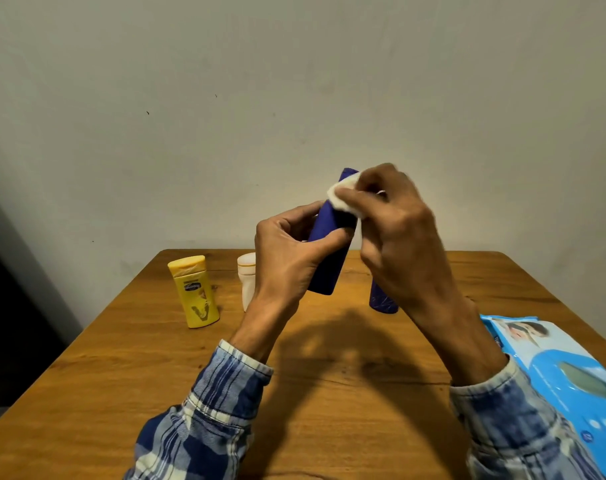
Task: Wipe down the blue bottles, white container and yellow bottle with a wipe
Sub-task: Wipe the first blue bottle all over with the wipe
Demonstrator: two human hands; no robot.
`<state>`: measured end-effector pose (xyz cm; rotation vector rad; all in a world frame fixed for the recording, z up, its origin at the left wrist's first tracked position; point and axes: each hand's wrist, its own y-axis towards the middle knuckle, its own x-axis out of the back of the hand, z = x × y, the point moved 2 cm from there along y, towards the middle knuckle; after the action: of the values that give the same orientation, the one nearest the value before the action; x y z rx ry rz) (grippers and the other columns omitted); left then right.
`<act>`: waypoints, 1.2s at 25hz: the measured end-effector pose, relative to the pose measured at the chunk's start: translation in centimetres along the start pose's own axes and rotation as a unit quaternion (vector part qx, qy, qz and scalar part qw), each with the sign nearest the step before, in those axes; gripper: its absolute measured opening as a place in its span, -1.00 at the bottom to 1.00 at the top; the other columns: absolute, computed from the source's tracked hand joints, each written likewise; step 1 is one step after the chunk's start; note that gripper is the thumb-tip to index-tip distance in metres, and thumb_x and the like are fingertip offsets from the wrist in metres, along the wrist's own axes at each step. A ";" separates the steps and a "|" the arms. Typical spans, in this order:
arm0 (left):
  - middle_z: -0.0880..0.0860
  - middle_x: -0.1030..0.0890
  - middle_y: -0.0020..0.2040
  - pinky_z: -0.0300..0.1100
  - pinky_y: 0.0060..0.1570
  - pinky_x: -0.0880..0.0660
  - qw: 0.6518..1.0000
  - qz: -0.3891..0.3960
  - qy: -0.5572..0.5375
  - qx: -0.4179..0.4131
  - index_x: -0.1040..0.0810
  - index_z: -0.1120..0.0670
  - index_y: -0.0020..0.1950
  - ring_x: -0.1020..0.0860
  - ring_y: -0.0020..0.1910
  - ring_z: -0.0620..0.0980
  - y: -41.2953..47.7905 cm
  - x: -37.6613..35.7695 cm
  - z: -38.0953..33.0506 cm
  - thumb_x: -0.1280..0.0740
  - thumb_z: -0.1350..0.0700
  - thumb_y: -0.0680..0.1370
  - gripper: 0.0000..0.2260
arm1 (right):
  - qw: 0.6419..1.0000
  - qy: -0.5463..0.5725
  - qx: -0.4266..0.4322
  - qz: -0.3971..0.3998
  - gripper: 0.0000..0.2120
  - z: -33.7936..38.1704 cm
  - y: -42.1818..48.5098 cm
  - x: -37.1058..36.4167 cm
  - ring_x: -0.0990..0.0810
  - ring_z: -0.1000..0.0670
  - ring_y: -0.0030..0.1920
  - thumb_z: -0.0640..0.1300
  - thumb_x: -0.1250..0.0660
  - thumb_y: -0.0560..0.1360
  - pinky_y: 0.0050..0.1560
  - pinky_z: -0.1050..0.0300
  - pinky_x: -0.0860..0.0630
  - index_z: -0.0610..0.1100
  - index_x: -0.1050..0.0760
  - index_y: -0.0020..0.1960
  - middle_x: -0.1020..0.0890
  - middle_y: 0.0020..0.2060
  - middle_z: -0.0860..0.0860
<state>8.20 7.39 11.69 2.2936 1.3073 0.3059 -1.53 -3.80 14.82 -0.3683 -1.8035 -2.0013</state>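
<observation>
My left hand (pixel 291 251) grips a dark blue bottle (pixel 331 244) around its middle and holds it tilted above the table. My right hand (pixel 395 223) pinches a white wipe (pixel 343 195) against the bottle's upper part. A second blue bottle (pixel 381 301) stands on the table behind my right wrist, mostly hidden. The white container (pixel 247 278) stands behind my left hand, partly covered by it. The yellow bottle (pixel 194 291) stands upright to the left.
A blue pack of wipes (pixel 568 372) lies at the table's right edge. The wooden table (pixel 121 375) ends against a pale wall at the back. A dark gap opens on the far left.
</observation>
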 end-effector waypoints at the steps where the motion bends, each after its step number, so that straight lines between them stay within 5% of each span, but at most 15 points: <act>1: 0.01 -0.75 0.06 -0.15 0.04 -0.65 1.000 -0.002 -0.016 0.009 -0.66 0.12 0.24 -0.72 0.05 -0.01 0.0 0.0 -0.1 -0.57 0.26 0.44 -0.62 | 0.999 0.023 -0.028 -0.029 -0.68 -0.6 0.0 0.1 -0.55 -0.11 0.06 -0.26 -0.22 0.53 0.04 0.10 -0.60 -0.22 -0.61 0.23 -0.54 0.06 -0.17; 3: 0.02 -0.75 0.07 -0.16 0.03 -0.65 0.997 -0.007 -0.068 0.041 -0.64 0.14 0.28 -0.72 0.06 0.00 0.2 0.2 0.0 -0.55 0.26 0.45 -0.61 | 0.995 0.081 -0.058 -0.027 -0.68 -0.8 -0.2 -0.5 -0.57 -0.06 -0.07 -0.33 -0.33 0.51 -0.07 0.09 -0.60 -0.20 -0.62 0.24 -0.56 -0.04 -0.12; 7: -0.01 -0.76 0.02 -0.18 -0.05 -0.66 0.982 -0.030 -0.154 0.107 -0.57 0.18 0.33 -0.72 0.02 -0.03 0.5 0.5 0.4 -0.46 0.30 0.48 -0.59 | 0.985 0.150 -0.067 0.046 -0.77 -0.8 -0.3 -1.0 -0.53 0.09 -0.20 -0.21 -0.43 0.51 -0.23 0.41 -0.47 -0.16 -0.67 0.16 -0.60 -0.13 -0.01; 13: 0.21 -0.65 0.28 -0.07 0.07 -0.65 0.966 -0.005 -0.223 0.131 -0.52 0.24 0.40 -0.63 0.19 0.12 0.9 -0.4 0.6 -0.32 0.29 0.62 -0.67 | 0.986 0.141 -0.093 0.001 -0.81 -0.8 -0.2 -0.7 -0.59 0.07 -0.11 -0.24 -0.42 0.54 -0.12 0.34 -0.55 -0.15 -0.67 0.15 -0.63 -0.05 -0.05; 19: 0.16 -0.71 -0.03 -0.13 -0.06 -0.65 0.949 -0.042 -0.272 0.155 -0.53 0.27 0.32 -0.68 -0.10 0.01 1.0 0.2 0.7 -0.21 0.19 0.69 -0.74 | 0.986 0.048 0.015 0.158 -0.78 1.2 -0.8 -1.8 -0.56 -0.07 0.03 -0.29 -0.42 0.46 0.06 0.02 -0.60 -0.19 -0.67 0.10 -0.56 0.05 -0.11; 22: 0.21 -0.69 0.05 -0.09 0.05 -0.66 0.946 -0.033 -0.281 0.157 -0.53 0.29 0.32 -0.69 -0.02 0.07 0.8 0.0 0.4 -0.30 0.18 0.66 -0.73 | 0.992 0.023 0.021 0.123 -0.79 1.7 -0.7 -1.9 -0.52 -0.05 0.06 -0.19 -0.34 0.50 0.02 0.09 -0.57 -0.18 -0.65 0.10 -0.55 0.08 -0.11; 26: 0.27 -0.66 0.21 0.02 0.13 -0.66 0.942 -0.081 -0.282 0.163 -0.49 0.25 0.39 -0.70 0.13 0.16 1.0 0.8 0.8 -0.37 0.25 0.61 -0.65 | 0.968 0.004 0.088 0.236 -0.77 3.3 -1.4 -2.5 -0.51 -0.05 0.15 -0.28 -0.49 0.43 0.11 0.06 -0.55 -0.13 -0.67 0.07 -0.54 0.15 -0.08; 30: 0.19 -0.68 0.15 -0.02 0.04 -0.68 0.942 -0.128 -0.272 0.151 -0.51 0.22 0.35 -0.70 0.08 0.10 1.4 1.2 0.8 -0.37 0.26 0.61 -0.69 | 0.974 0.015 0.022 0.226 -0.77 1.4 -0.9 -1.7 -0.55 -0.03 0.09 -0.29 -0.47 0.46 0.07 0.02 -0.60 -0.11 -0.68 0.10 -0.56 0.07 -0.05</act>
<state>10.18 7.62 11.65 2.1712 1.3888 -0.6175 -0.59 -2.18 13.37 -0.6651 -1.5688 -1.6382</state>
